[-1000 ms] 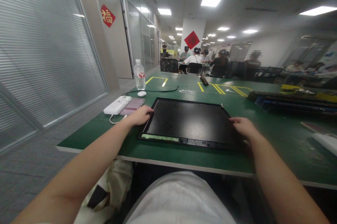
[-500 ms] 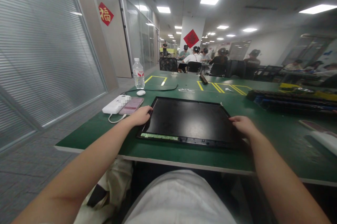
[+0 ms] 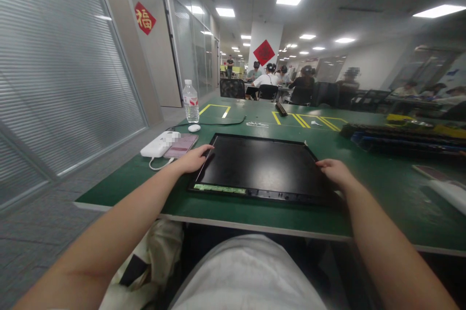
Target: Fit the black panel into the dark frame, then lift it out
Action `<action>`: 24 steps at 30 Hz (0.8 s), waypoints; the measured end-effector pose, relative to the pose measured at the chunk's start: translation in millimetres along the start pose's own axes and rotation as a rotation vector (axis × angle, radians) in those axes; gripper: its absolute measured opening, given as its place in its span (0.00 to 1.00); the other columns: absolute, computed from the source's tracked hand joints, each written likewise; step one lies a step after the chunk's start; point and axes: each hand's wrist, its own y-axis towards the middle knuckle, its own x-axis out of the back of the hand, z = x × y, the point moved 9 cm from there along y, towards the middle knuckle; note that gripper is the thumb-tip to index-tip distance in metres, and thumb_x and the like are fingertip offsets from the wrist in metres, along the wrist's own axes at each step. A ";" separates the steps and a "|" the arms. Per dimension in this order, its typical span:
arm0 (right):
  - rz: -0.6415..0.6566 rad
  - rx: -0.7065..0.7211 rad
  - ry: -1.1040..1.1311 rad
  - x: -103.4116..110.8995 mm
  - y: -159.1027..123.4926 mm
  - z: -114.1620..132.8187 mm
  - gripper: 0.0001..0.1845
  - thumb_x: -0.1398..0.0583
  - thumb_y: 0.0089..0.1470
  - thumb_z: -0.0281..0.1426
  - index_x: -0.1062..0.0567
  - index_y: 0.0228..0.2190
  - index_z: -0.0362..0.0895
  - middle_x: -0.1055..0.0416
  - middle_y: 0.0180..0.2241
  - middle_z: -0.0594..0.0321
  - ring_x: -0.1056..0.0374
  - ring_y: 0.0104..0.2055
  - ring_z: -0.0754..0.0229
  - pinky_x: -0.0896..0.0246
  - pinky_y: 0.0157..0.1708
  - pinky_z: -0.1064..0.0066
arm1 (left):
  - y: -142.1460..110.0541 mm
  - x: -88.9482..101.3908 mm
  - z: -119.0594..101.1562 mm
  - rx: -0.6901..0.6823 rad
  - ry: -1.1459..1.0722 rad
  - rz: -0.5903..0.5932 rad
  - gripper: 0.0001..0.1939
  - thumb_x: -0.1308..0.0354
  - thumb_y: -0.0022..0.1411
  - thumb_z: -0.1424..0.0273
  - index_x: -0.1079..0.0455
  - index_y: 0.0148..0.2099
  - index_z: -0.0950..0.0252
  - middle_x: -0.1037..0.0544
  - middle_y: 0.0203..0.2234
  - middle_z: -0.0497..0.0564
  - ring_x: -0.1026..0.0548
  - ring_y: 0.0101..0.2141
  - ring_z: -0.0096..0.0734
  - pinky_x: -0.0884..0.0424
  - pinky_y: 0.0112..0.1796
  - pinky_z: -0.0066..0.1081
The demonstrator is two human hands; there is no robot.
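Note:
A flat black display panel (image 3: 262, 162) lies on the green table, with a dark frame and a green circuit strip (image 3: 219, 188) along the left of its near edge. My left hand (image 3: 193, 159) is closed on the panel's left edge, a finger reaching over onto the frame. At the opposite side, my right hand (image 3: 335, 172) pinches the right edge; some of its fingers are hidden beneath the hand.
Left of the panel are a phone (image 3: 182, 145), a white power bank (image 3: 158, 143), a small white case (image 3: 194, 128) and a water bottle (image 3: 191, 101). Dark strips (image 3: 400, 140) are piled at the right on the green table (image 3: 233, 215). Several people sit farther back.
A finger of my left hand has shifted slightly inward over the panel's left edge. The panel and my right hand stay nearly in place.

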 end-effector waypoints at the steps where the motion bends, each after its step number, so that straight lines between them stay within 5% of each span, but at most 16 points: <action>1: -0.007 0.000 -0.008 0.2 1.0 -0.9 0.20 0.42 0.41 0.19 0.17 0.36 0.41 0.20 0.34 0.55 0.28 0.30 0.58 0.36 0.33 0.70 | 0.8 0.0 1.8 0.005 -0.035 -0.009 0.31 0.50 0.52 0.75 0.31 0.59 0.61 0.25 0.58 0.55 0.26 0.56 0.44 0.31 0.57 0.42; 7: 0.029 -0.006 0.004 -4.2 9.6 -8.6 0.19 0.41 0.38 0.21 0.17 0.33 0.44 0.20 0.32 0.57 0.26 0.31 0.56 0.33 0.33 0.69 | 0.9 0.6 -0.9 0.033 -0.389 -0.018 0.35 0.49 0.47 0.78 0.33 0.60 0.62 0.25 0.58 0.56 0.27 0.57 0.45 0.27 0.53 0.45; 15: 0.030 -0.031 -0.007 -3.4 9.6 -10.3 0.20 0.42 0.39 0.19 0.18 0.33 0.45 0.20 0.31 0.57 0.25 0.34 0.54 0.32 0.37 0.67 | -7.8 8.4 -10.8 0.183 -0.731 -0.099 0.29 0.47 0.52 0.79 0.34 0.57 0.60 0.25 0.59 0.55 0.23 0.54 0.43 0.21 0.45 0.39; 21: 0.029 -0.002 -0.031 -3.3 11.2 -9.4 0.19 0.41 0.39 0.19 0.17 0.33 0.45 0.20 0.32 0.57 0.25 0.35 0.54 0.32 0.38 0.67 | -6.1 5.0 5.2 0.298 -0.810 -0.192 0.24 0.39 0.50 0.80 0.29 0.52 0.63 0.29 0.61 0.60 0.25 0.56 0.45 0.24 0.50 0.40; 24: 0.034 -0.022 -0.059 -3.3 9.1 -8.9 0.21 0.42 0.42 0.19 0.17 0.37 0.43 0.20 0.36 0.55 0.25 0.36 0.54 0.33 0.38 0.68 | -5.5 -1.3 10.0 0.350 -0.863 -0.157 0.26 0.38 0.52 0.79 0.30 0.55 0.63 0.22 0.55 0.59 0.20 0.48 0.43 0.21 0.45 0.39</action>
